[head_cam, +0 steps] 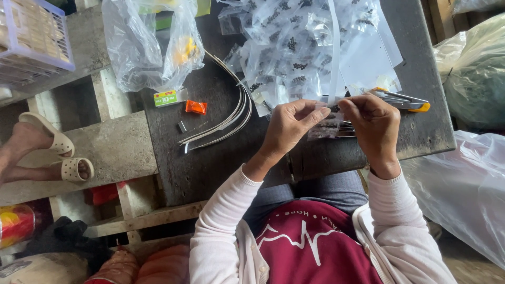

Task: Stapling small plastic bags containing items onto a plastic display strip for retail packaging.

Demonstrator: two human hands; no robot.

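Both hands, left (288, 125) and right (374, 122), pinch a crinkly clear packet (327, 126) (dark beads inside).

What I can't make out from the head camera

The small clear bag (327, 125) between my left hand (288, 126) and right hand (374, 125) is mostly covered by my fingers (315, 113), so its dark contents are too small for me to tell. The same goes for the black specks in the pile of clear packets (300, 47), which the top edge cuts off. The utility knife (402, 100) has its near end hidden behind my right hand. The lavender basket (31, 39) and the big plastic bag (150, 42) run out of frame above. Someone else's sandalled feet (47, 152) are cropped at the left edge. The counter (210, 163) is hidden behind my forearms on its near side.
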